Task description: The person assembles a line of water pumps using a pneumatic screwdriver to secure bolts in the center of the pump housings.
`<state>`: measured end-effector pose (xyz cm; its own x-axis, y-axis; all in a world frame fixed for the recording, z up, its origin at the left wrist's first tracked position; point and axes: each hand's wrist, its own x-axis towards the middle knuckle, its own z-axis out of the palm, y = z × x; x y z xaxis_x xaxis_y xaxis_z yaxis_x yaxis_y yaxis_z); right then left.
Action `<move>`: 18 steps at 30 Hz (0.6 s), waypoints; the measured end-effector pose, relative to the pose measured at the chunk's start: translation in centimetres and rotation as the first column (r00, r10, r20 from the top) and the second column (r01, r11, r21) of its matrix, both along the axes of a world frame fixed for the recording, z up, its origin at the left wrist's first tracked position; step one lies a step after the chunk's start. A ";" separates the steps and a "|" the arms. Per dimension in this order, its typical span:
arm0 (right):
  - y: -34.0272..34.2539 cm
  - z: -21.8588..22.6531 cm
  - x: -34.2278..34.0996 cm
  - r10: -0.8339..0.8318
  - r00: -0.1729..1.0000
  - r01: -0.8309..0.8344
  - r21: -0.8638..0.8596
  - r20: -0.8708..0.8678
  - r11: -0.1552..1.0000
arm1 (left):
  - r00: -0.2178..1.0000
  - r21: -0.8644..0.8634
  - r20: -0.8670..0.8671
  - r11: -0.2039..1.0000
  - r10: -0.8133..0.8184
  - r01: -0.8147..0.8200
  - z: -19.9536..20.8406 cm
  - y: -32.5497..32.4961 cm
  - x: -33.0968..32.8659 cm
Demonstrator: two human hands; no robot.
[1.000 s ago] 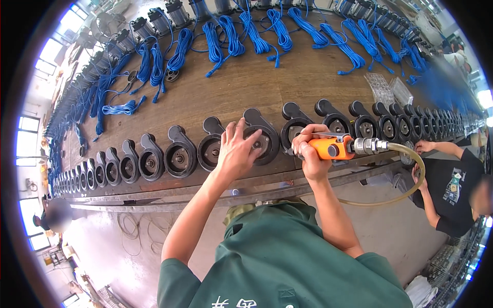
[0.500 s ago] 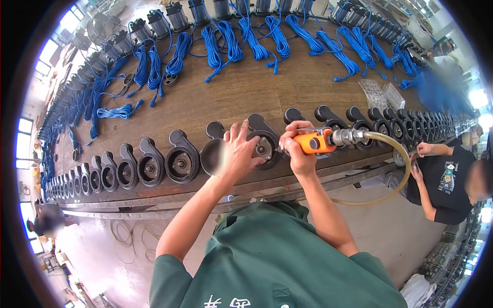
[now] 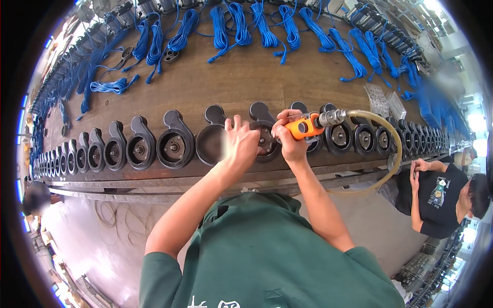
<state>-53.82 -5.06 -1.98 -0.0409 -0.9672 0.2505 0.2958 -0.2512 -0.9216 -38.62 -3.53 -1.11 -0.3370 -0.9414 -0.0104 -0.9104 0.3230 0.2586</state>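
Note:
My right hand (image 3: 290,139) is wrapped round an orange air-powered driver (image 3: 306,128), its body slanting up to the right. A metal coupling (image 3: 333,118) joins it to a translucent yellowish hose (image 3: 396,141). The driver's front end is hidden by my fingers. Directly left of it, my left hand (image 3: 240,146) rests over a black snail-shaped casing (image 3: 261,111), fingers bent and drawn together; whatever lies between them is hidden. A metal plate shows inside this casing. Another black casing (image 3: 209,143), with a dark, plain-looking interior, sits beside my left hand, partly behind a blurred patch.
Similar black casings (image 3: 174,146) line the bench's near edge both ways. Across the brown tabletop (image 3: 179,82) lie coiled blue cables (image 3: 264,31), with metal cylinders behind. Clear plastic trays (image 3: 377,100) stand at right. A co-worker in black (image 3: 436,200) is at the right; another person is far left.
My left hand's fingers, earlier spread over the casing, have drawn in. The driver has shifted slightly left and up in view. The whole view has tilted a little.

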 end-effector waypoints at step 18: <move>-3.0 0.5 0.6 0.036 0.998 -0.037 -0.015 -0.046 0.999 | 1.000 0.003 0.023 1.000 0.004 -0.004 0.4 -0.1 0.0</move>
